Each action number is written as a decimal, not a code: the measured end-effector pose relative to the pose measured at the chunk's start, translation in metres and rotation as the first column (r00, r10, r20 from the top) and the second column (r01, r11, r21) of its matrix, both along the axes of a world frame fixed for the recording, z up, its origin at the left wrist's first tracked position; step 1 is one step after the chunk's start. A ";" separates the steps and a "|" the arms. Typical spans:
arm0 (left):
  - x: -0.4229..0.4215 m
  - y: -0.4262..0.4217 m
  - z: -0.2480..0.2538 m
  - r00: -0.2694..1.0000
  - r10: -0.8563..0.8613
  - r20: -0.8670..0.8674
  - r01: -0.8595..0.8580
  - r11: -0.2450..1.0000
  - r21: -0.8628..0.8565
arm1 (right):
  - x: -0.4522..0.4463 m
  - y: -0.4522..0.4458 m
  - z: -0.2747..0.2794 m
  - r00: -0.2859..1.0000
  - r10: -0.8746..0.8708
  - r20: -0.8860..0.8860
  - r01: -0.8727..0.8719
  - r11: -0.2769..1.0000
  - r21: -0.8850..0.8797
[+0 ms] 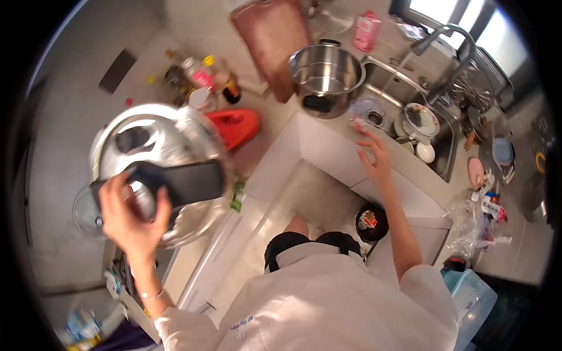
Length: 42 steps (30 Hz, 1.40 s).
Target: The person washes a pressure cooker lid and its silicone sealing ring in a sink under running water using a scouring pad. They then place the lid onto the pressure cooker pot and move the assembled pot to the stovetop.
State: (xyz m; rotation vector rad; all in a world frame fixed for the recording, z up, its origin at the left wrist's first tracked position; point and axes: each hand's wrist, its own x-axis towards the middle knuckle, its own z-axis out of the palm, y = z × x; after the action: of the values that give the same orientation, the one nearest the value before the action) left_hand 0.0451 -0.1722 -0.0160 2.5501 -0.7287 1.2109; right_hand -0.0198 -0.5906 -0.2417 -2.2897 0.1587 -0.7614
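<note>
My left hand point(133, 213) is raised on the left, its fingers curled round the dark handle of a large shiny pot lid point(190, 219). A wide black bar point(196, 180) runs across the lid beside my fingers; I cannot make out what it is. Motion blurs the lid's edge. My right hand point(376, 157) hangs over the counter edge by the sink, fingers apart and holding nothing. Just beyond its fingertips lies a small pink-and-white item point(358, 124). A deep steel pot point(328, 82) stands open on the corner counter.
In the sink point(449, 155) sit stacked bowls point(421, 121) under a tall faucet point(462, 29). A red basket point(237, 127), bottles point(202, 73) and a cutting board point(275, 47) occupy the back counter. Plastic bags point(465, 225) lie at right. A small bin point(372, 222) stands on the floor.
</note>
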 end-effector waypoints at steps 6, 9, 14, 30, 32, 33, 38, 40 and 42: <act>0.068 -0.220 -0.039 0.834 -0.539 -0.122 0.544 0.839 0.013 | -0.026 -0.047 0.041 0.964 0.115 0.242 -0.267 0.334 0.904; 0.076 -0.318 -0.051 0.640 -0.746 -0.186 0.761 0.649 0.015 | -0.042 -0.092 0.045 0.914 0.091 0.396 -0.406 0.139 0.903; 0.070 -0.452 -0.090 0.310 -0.911 -0.272 0.943 0.331 -0.032 | -0.060 -0.142 0.031 0.889 -0.315 0.333 -0.312 0.114 0.943; 0.104 -0.645 -0.212 0.180 -0.773 -0.608 0.824 0.456 -0.336 | -0.018 -0.329 -0.088 0.934 -0.308 0.182 -0.312 -0.454 0.835; 0.127 -0.652 -0.230 0.195 -0.777 -0.599 0.789 0.487 -0.375 | 0.009 -0.339 -0.099 0.943 -0.299 0.148 -0.274 -0.440 0.855; 0.139 -0.655 -0.237 0.195 -0.775 -0.601 0.764 0.505 -0.403 | 0.022 -0.343 -0.101 0.944 -0.300 0.136 -0.260 -0.423 0.868; 0.190 -0.647 -0.278 0.263 -0.678 -0.686 0.665 0.642 -0.380 | 0.082 -0.348 -0.092 0.967 -0.208 0.147 -0.209 -0.319 0.924; 0.194 -0.642 -0.282 0.208 -0.633 -0.745 0.474 0.732 -0.489 | 0.103 -0.344 -0.080 0.975 -0.186 0.123 -0.153 -0.159 0.975; 0.186 -0.632 -0.284 0.096 -0.639 -0.763 0.190 0.765 -0.616 | 0.127 -0.331 -0.077 0.979 -0.202 0.008 0.004 0.062 0.998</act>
State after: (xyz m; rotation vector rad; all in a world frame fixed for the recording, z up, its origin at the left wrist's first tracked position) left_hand 0.2316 -0.8043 -0.3004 1.8792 -0.6849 -0.5251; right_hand 0.1072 -0.9216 -0.3191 -0.7931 0.5962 -0.5511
